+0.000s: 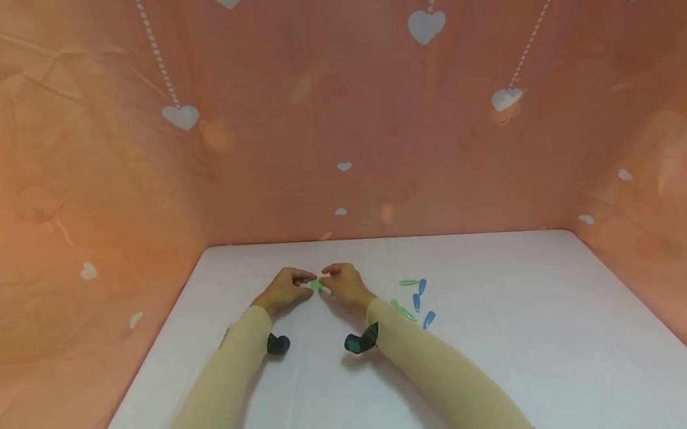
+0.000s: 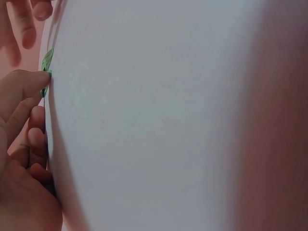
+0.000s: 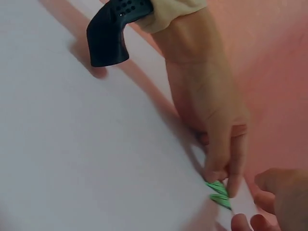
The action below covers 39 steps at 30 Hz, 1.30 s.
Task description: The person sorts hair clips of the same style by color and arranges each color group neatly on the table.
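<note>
Two small green snap hair clips [image 3: 220,200] lie close together between the hands on the white table; in the head view they blend into one green patch [image 1: 315,284]. My left hand [image 1: 286,291] pinches one of them between thumb and finger. In the left wrist view the left thumb covers part of the green clip [image 2: 47,59]. Just to the right, my right hand [image 1: 347,287] hovers with loosely bent fingers; in the right wrist view these fingers [image 3: 269,199] are apart from the clips and hold nothing.
On the table right of the right forearm lie several hair clips: green ones [image 1: 408,282] and blue ones [image 1: 417,302]. A dark wrist camera [image 1: 362,341] juts from the right sleeve, another [image 1: 278,345] from the left. An orange curtain [image 1: 339,130] with white hearts surrounds the white table [image 1: 530,334].
</note>
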{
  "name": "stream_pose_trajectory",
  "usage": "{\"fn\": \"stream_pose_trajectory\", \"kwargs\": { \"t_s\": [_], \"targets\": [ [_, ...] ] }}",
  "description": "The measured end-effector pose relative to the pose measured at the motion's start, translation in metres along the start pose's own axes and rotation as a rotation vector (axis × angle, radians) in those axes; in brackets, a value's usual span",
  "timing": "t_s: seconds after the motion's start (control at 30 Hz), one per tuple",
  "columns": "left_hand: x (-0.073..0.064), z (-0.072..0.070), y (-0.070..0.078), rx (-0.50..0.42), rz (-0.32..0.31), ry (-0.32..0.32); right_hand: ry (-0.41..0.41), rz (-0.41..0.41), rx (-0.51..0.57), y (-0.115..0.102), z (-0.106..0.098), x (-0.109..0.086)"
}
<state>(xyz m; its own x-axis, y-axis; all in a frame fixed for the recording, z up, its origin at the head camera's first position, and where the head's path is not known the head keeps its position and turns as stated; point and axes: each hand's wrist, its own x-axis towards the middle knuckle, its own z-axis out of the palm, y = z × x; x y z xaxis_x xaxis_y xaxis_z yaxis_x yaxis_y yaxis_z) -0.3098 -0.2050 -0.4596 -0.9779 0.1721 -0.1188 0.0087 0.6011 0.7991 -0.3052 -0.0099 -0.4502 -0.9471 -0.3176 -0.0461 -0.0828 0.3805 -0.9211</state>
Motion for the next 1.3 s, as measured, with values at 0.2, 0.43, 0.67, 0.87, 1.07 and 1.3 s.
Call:
{"fn": "stream_pose_trajectory", "kwargs": {
  "t_s": [0.2,0.43,0.67,0.87,1.07,1.3],
  "targets": [
    [0.000,0.001,-0.001,0.007,0.008,0.002,-0.042,-0.045,-0.018,-0.001,-0.021,-0.002],
    [-0.001,-0.001,0.003,0.005,-0.013,0.001,-0.008,-0.147,-0.131,-0.009,-0.042,0.000],
    [-0.001,-0.001,0.003,-0.026,-0.041,-0.007,0.013,-0.157,-0.103,-0.007,-0.074,0.001],
    [0.000,-0.001,0.004,-0.055,-0.045,-0.006,0.006,-0.140,-0.144,0.005,-0.104,-0.002],
    [0.002,0.000,0.004,-0.068,-0.033,0.004,-0.032,-0.093,-0.192,0.019,-0.132,-0.007],
    [0.002,0.000,0.004,-0.049,-0.020,0.002,-0.134,-0.038,-0.239,0.033,-0.159,-0.013]
  ]
}}
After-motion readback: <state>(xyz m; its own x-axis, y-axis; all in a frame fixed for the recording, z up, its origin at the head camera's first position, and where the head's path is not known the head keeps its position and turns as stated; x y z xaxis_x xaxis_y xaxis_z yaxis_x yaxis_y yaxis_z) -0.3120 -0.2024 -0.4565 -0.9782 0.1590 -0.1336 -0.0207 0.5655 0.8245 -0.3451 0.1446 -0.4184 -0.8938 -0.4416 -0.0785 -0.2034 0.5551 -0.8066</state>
